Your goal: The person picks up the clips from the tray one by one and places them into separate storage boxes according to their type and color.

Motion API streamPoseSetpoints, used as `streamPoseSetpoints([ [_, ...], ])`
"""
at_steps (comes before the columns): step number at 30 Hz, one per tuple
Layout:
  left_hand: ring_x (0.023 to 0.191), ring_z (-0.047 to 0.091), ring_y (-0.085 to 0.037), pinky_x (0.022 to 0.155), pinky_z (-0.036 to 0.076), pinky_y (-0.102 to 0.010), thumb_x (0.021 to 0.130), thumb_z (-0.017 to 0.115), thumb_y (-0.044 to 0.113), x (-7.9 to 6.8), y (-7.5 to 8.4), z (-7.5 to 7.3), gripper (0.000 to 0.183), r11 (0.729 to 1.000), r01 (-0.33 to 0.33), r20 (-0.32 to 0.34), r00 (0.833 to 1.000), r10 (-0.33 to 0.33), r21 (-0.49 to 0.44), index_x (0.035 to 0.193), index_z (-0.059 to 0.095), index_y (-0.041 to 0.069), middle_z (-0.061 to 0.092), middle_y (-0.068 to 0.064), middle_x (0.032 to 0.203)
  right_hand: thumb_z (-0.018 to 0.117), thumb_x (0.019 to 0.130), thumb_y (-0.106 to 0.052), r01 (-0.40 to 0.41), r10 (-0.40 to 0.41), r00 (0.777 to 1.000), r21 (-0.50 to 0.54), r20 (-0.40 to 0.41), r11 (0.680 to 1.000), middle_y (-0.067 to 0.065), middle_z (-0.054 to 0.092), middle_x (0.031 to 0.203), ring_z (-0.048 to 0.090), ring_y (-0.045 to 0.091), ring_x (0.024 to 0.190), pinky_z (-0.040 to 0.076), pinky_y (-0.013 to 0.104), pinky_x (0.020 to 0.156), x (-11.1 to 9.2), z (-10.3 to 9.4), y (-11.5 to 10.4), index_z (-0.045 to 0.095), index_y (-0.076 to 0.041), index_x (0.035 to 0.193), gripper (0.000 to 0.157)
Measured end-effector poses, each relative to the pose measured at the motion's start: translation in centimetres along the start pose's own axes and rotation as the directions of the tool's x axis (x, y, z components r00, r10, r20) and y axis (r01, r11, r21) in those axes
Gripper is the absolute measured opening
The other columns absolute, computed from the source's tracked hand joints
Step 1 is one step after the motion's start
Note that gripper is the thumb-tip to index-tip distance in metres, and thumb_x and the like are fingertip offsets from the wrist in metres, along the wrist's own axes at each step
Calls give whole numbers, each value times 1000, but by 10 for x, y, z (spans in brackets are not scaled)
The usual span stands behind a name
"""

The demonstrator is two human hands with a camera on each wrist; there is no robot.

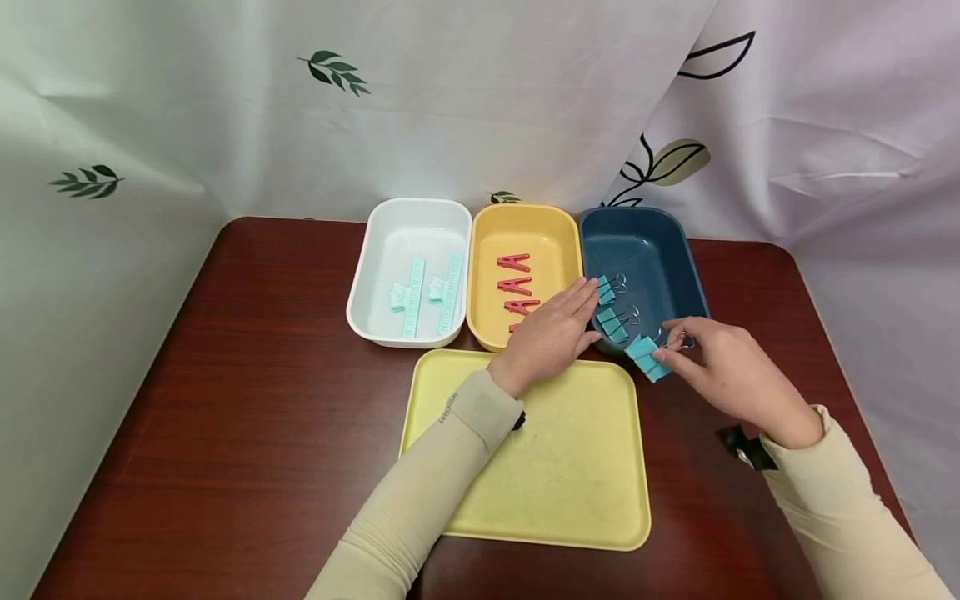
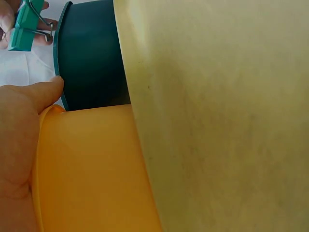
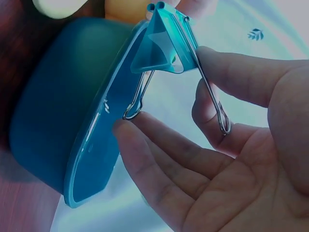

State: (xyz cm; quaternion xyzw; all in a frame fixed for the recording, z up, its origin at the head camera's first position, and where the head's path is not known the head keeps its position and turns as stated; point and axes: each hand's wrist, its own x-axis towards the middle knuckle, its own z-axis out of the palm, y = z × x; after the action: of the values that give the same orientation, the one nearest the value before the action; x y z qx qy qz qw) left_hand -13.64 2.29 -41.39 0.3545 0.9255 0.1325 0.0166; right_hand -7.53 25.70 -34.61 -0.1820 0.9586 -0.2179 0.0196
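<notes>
My right hand [image 1: 731, 367] holds a teal binder clip [image 1: 645, 358] by its wire handles over the front edge of the dark blue bin [image 1: 678, 250]. In the right wrist view, the thumb and fingers touch the handles of this clip [image 3: 181, 43]. Inside the blue bin lie two more teal binder clips. My left hand [image 1: 551, 333] reaches across the front of the yellow bin [image 1: 525, 217], its straight fingers beside the far binder clip [image 1: 606, 290]. Its thumb touches the blue bin's rim [image 2: 57, 63] in the left wrist view.
A white bin [image 1: 382, 250] on the left contains two mint ruler-shaped clips [image 1: 414, 296]. Several red clothespins [image 1: 514, 286] lie in the yellow bin, one partly hidden. A pale yellow tray [image 1: 555, 467] sits in front on the dark wooden table [image 1: 247, 392]. Patterned cloth [image 1: 450, 100] hangs behind.
</notes>
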Motion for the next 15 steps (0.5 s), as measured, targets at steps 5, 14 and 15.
streamPoseSetpoints([
  [5, 154, 13, -23, 122, 16, -31, 106, 48, 40, 0, 0, 1, 62, 1000, -11, -7, 1000, 11, 12, 154, 38, 2, 24, -11, 165, 72, 95, -22, -24, 23, 1000, -14, -16, 1000, 25, 68, 118, 40, 13, 47, 36, 29, 49, 6, -2, 6, 62, -13, 81, 20],
  [14, 154, 11, -21, 122, 15, -31, 106, 49, 40, 1, -1, 2, 62, 1000, 0, 9, 1000, 0, -5, 155, 37, 4, 22, -9, 166, 73, 95, -23, -77, 77, 996, -11, -46, 997, 26, 68, 111, 60, 21, 67, 45, 37, 60, 20, -5, 14, 63, -8, 85, 20],
  [15, 154, 11, -21, 122, 15, -30, 106, 49, 40, 2, -1, 2, 62, 1000, 0, 9, 1000, 0, -6, 155, 37, 3, 22, -9, 166, 73, 95, -23, -87, 86, 995, -15, -46, 996, 24, 69, 105, 59, 21, 66, 45, 36, 60, 22, -6, 15, 63, -8, 85, 20],
])
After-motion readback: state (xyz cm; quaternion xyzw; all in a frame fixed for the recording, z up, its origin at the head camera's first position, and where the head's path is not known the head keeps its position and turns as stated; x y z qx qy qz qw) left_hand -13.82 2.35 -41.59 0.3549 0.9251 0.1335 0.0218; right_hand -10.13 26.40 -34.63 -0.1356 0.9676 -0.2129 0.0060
